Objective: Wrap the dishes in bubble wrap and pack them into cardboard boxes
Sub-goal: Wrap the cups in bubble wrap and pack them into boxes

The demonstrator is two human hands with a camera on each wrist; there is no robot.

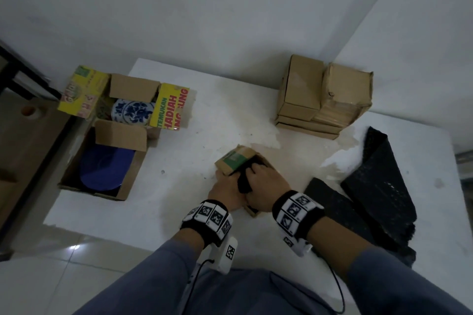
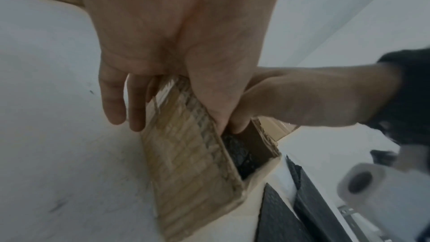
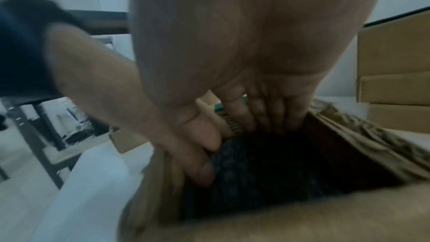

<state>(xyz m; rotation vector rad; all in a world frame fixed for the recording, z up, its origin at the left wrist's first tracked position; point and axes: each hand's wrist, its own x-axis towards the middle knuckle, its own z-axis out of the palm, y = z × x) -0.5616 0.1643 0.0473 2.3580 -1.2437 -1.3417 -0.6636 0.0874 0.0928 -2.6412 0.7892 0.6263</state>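
Where hands [image 1: 245, 181] meet, bundle [image 1: 243, 183] half-hidden.

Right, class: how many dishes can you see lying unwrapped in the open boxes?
2: a blue-and-white dish in the far box at left, and a blue dish in the nearer box. More may lie hidden beneath them.

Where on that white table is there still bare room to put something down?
Bare patches: between the open box with the blue plate and the small box under both hands, and behind it toward the wall. The right side is crowded with stacked boxes and black bubble wrap.
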